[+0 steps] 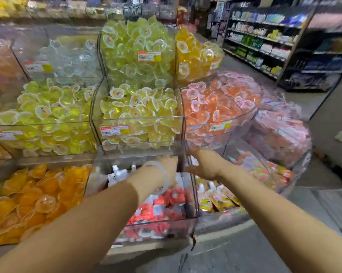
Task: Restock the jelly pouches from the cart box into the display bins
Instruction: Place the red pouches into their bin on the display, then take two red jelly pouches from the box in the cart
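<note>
Both hands, left hand and right hand, reach spread above the clear bin divider, holding nothing.

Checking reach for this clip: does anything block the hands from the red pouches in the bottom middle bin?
Nothing visible does. The left hand and right hand reach over the open-topped clear bin; the red pouches lie uncovered below.

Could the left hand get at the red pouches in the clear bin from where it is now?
Probably yes. The left hand hovers over the open-topped clear bin, and the red pouches lie just below with nothing covering them.
</note>
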The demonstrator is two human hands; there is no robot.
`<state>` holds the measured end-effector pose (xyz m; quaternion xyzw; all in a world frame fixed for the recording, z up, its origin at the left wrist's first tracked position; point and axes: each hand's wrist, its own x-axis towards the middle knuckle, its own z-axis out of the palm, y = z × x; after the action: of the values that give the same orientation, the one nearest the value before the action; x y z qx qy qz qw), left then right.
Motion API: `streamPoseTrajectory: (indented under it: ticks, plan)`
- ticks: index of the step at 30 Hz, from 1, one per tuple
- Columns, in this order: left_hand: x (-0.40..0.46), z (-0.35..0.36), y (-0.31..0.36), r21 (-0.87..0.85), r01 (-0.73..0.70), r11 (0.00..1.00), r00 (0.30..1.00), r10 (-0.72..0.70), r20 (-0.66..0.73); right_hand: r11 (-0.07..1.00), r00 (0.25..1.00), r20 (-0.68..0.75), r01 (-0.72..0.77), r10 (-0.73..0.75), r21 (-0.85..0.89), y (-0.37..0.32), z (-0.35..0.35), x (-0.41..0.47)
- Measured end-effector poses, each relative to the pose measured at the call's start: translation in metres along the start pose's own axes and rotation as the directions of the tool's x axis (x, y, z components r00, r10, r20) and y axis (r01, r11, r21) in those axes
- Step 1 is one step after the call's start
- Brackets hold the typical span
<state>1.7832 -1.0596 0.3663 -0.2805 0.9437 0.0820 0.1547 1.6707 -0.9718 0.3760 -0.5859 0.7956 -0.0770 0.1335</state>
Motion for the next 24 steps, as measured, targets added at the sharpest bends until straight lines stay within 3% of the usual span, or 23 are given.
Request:
streamPoseTrajectory:
  ticks: [3,9,14,24]
  plan:
    - [0.006,-0.012,0.080,0.055,-0.118,0.991,0.992,0.120,-0.034,0.993,0.990,-0.092,-0.110,0.106,-0.040,0.055,-0.025,-0.047]
    - [0.013,-0.003,0.253,0.079,-0.357,0.931,0.934,0.357,0.009,0.900,0.897,-0.076,-0.436,0.436,0.025,0.179,-0.018,-0.176]
    - [0.021,0.014,0.385,0.215,-0.517,0.829,0.854,0.517,0.060,0.700,0.699,-0.038,-0.712,0.714,0.047,0.264,-0.019,-0.290]
    - [0.075,0.038,0.614,0.215,-0.748,0.628,0.660,0.738,0.138,0.374,0.377,-0.010,-0.914,0.926,0.156,0.416,-0.022,-0.430]
